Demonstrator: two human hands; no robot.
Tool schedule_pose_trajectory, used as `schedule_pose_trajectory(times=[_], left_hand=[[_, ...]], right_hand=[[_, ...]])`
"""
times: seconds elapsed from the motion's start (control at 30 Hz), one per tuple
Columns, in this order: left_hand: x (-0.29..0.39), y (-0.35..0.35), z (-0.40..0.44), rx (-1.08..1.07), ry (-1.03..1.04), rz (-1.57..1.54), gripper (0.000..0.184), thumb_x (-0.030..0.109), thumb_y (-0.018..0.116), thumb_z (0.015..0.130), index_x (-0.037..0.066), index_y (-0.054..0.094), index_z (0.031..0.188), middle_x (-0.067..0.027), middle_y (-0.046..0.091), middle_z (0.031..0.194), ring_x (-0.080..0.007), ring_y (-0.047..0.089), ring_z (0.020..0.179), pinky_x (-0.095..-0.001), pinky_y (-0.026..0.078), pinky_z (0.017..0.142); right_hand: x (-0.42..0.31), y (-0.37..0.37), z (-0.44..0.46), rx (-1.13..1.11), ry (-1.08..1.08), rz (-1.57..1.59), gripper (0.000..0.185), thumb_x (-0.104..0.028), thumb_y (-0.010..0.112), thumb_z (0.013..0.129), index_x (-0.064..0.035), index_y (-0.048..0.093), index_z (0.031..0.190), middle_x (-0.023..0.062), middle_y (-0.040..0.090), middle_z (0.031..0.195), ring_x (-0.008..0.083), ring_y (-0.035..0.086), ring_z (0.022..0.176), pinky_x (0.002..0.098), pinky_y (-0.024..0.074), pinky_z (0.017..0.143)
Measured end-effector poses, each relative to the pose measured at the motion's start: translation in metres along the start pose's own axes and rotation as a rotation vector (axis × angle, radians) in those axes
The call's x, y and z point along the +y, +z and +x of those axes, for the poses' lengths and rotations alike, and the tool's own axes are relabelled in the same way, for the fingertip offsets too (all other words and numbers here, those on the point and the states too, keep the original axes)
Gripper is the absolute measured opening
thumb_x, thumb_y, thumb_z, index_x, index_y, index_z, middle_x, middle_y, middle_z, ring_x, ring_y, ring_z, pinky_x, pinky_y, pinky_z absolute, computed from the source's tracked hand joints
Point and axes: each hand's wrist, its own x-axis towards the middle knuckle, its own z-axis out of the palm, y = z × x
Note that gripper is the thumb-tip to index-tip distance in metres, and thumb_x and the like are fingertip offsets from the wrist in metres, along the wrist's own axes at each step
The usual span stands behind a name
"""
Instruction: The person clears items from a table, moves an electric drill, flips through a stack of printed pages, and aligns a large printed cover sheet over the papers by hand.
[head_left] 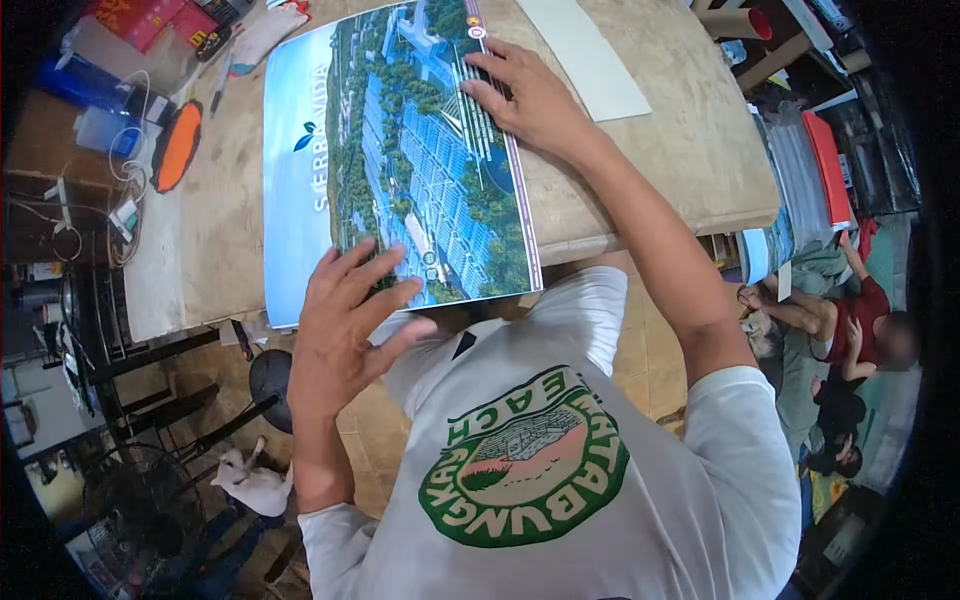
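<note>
A large printed poster (pixel 430 170) lies on the worktable, its lower edge reaching past the table's near edge. It shows an aerial picture of greenery and blue panels, with a pale blue band lettered along the left. My left hand (pixel 350 320) is at its lower edge, fingers spread and nothing in them; whether the fingertips press on the sheet I cannot tell. My right hand (pixel 530 100) rests on the upper right edge, fingers apart and lying on the print.
The worktable (pixel 220 240) also carries a white strip (pixel 590 60), an orange oval piece (pixel 178 145), a pen (pixel 221 90) and a plastic container (pixel 105 130) with cables. A white animal (pixel 255 480) lies lower left near a fan (pixel 130 510). People (pixel 850 340) sit at the right.
</note>
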Motion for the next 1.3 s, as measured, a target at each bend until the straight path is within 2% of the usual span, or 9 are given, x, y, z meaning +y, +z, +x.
schedule_pose_trajectory(times=[0.2, 0.73, 1.17, 1.23, 1.3], left_hand=[[-0.005, 0.008, 0.002, 0.074, 0.008, -0.053, 0.029, 0.02, 0.082, 0.073, 0.009, 0.073, 0.098, -0.0065, 0.069, 0.113, -0.0319, 0.06, 0.112, -0.0435, 0.048, 0.096], [-0.013, -0.003, 0.004, 0.019, -0.101, -0.249, 0.028, 0.019, 0.083, 0.071, 0.008, 0.076, 0.096, -0.007, 0.072, 0.106, -0.0292, 0.062, 0.109, -0.0394, 0.049, 0.092], [-0.015, 0.016, -0.002, 0.141, 0.043, -0.12, 0.022, 0.017, 0.083, 0.07, 0.009, 0.075, 0.088, -0.004, 0.071, 0.104, -0.0281, 0.062, 0.106, -0.0402, 0.05, 0.089], [-0.018, 0.015, -0.003, 0.186, 0.02, -0.099, 0.022, 0.017, 0.083, 0.07, 0.008, 0.074, 0.088, -0.0044, 0.07, 0.104, -0.0283, 0.062, 0.106, -0.0401, 0.05, 0.088], [-0.019, 0.012, -0.005, 0.161, 0.08, -0.18, 0.024, 0.019, 0.082, 0.072, 0.007, 0.071, 0.089, -0.0052, 0.069, 0.106, -0.0284, 0.062, 0.107, -0.04, 0.05, 0.089]], right_hand=[[0.002, 0.001, 0.0, 0.008, 0.002, 0.0, 0.044, -0.038, 0.058, 0.094, -0.0047, 0.063, 0.123, 0.024, 0.052, 0.136, 0.0399, 0.048, 0.126, 0.0434, 0.0369, 0.108], [0.0, -0.001, 0.0, 0.048, -0.035, -0.028, 0.042, -0.037, 0.058, 0.093, -0.0045, 0.065, 0.118, 0.0222, 0.056, 0.13, 0.0389, 0.053, 0.118, 0.0433, 0.0416, 0.103], [0.002, 0.0, -0.003, 0.068, -0.04, -0.051, 0.041, -0.035, 0.06, 0.092, -0.0043, 0.065, 0.119, 0.0223, 0.056, 0.13, 0.0398, 0.053, 0.118, 0.0438, 0.0411, 0.103], [0.0, -0.004, 0.0, 0.014, 0.005, 0.028, 0.04, -0.033, 0.06, 0.092, -0.0035, 0.065, 0.119, 0.0223, 0.056, 0.13, 0.0398, 0.053, 0.119, 0.0439, 0.0411, 0.103], [0.001, -0.006, 0.005, -0.051, 0.01, 0.066, 0.039, -0.031, 0.061, 0.092, -0.0025, 0.064, 0.119, 0.0228, 0.056, 0.131, 0.0394, 0.053, 0.119, 0.0436, 0.0414, 0.103]])
